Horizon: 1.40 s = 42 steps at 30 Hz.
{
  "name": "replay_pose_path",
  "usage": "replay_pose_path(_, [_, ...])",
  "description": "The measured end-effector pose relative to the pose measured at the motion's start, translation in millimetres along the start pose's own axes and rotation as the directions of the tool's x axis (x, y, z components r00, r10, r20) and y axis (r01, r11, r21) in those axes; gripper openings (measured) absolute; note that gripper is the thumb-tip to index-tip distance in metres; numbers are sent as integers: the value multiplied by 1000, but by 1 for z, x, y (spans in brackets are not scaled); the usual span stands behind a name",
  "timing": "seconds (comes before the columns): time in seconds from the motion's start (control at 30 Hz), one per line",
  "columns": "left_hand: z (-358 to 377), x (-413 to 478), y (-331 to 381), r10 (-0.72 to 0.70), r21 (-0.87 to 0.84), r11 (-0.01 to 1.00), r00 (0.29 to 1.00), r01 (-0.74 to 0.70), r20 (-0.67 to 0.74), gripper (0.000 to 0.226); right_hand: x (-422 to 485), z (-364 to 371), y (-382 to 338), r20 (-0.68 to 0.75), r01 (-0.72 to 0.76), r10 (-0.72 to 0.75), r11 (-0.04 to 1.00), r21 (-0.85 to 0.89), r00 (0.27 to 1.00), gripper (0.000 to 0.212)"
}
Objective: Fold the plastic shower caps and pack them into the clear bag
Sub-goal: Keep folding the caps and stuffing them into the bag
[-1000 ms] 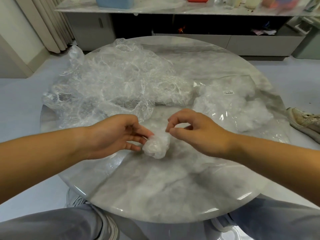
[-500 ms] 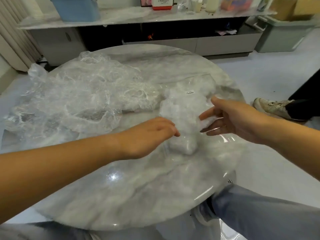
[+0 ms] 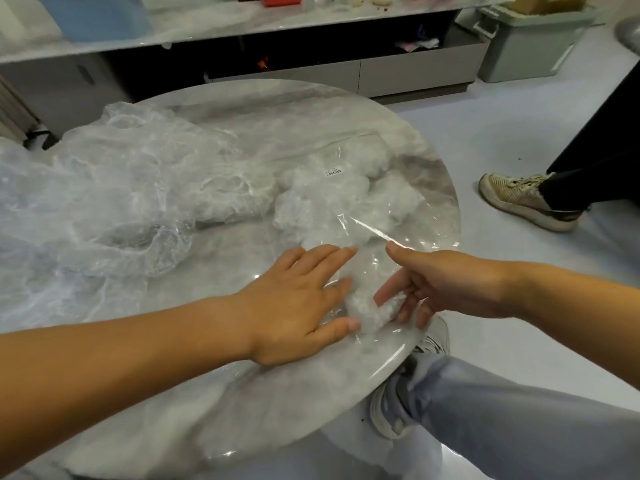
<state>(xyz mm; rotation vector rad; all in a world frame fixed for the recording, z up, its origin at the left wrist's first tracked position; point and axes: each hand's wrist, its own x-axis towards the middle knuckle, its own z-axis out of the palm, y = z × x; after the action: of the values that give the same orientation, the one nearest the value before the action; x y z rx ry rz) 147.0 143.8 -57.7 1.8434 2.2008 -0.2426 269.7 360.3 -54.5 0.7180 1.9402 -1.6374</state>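
You are at a round grey marble table [image 3: 242,393] whose glossy top shows bright glints. Beyond it a long low cabinet [image 3: 398,72] stands, with a pale stone top, dark open shelves and grey drawer fronts. A blue tub [image 3: 100,15] stands on its left end. A grey lidded bin [image 3: 530,43] sits on the pale blue-grey floor [image 3: 485,140] just right of the cabinet. A curtain [image 3: 14,112], perhaps, shows at the left edge.

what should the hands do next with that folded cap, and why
Probably push the folded cap further into the clear bag with the left hand. The cap lies at the bag's near end, left fingers touching it, while the right hand seems to spread the mouth; packed caps sit deeper in.
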Motion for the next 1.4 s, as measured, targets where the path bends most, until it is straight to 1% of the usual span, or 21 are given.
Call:
replay_pose_path(0.07, [2,-1,-1,3,2,1000,1000,-3,-30,82,4,1,0,0,-20,20,996,85,1000,83])
replay_pose_path(0.13, [2,-3,0,27,-19,999,998,-28,-61,79,8,5,-2,-24,-19,26,967,255,999,82])
replay_pose_path(0.17, [1,-3,1,34,-21,999,997,-36,-63,78,10,8,-3,-34,-13,28,930,367,999,82])
replay_pose_path(0.23, [1,-3,2,35,-18,999,997,-36,-67,78,12,17,-5,-26,-5,25,816,578,999,82])
replay_pose_path(0.3, [1,-3,1,32,-35,999,995,-36,-91,79,13,28,-4,-17,3,13,704,710,1000,82])
replay_pose_path(0.4, [2,-3,1,43,-49,998,989,-51,-138,81,14,46,-1,-83,67,-1,603,795,997,80])
replay_pose_path(0.5, [4,-2,2,59,-31,998,992,-63,-116,79,13,54,-6,-229,209,-12,464,861,973,70])
replay_pose_path(0.57, [6,-2,1,66,-9,998,993,-67,-100,78,12,53,-11,-321,287,24,390,875,947,65])
replay_pose_path(0.6, [6,-3,0,67,-3,998,993,-67,-99,78,10,52,-13,-345,306,39,378,874,938,64])
replay_pose_path(0.67, [8,-3,-1,68,0,998,992,-69,-109,77,7,50,-12,-351,304,57,384,872,935,63])
replay_pose_path(0.7, [8,-3,-2,67,1,998,991,-68,-119,77,6,49,-10,-335,283,63,404,870,940,63])
replay_pose_path(0.8, [6,-2,-2,71,-23,997,984,-76,-165,78,5,44,-4,-240,169,75,515,840,968,67])
replay_pose_path(0.9, [3,-1,2,101,-58,992,973,-115,-207,77,12,39,-3,-170,111,50,571,813,984,78])
replay_pose_path(0.97, [2,0,2,105,-67,990,971,-121,-215,77,19,37,-7,-183,124,41,591,797,982,80])
replay_pose_path(1.07, [4,0,-3,97,-30,994,972,-105,-213,76,20,37,-16,-212,135,55,611,780,976,74])
replay_pose_path(1.13, [6,-1,-6,79,-27,996,982,-85,-173,76,16,35,-16,-240,156,70,578,801,968,66])
replay_pose_path(1.2, [7,-1,-8,68,-36,997,989,-73,-134,76,12,33,-13,-293,214,83,500,839,953,59])
replay_pose_path(1.27, [7,-1,-9,71,-37,996,990,-76,-124,76,8,32,-10,-331,271,79,411,870,940,54])
replay_pose_path(1.3, [7,0,-8,70,-41,996,990,-76,-121,76,6,32,-10,-344,290,78,384,876,936,53])
replay_pose_path(1.33, [7,0,-8,68,-47,996,991,-74,-115,76,5,34,-10,-356,303,80,376,876,931,52])
replay_pose_path(1.4, [6,1,-7,65,-59,996,992,-71,-109,76,4,37,-9,-380,309,100,414,856,919,53])
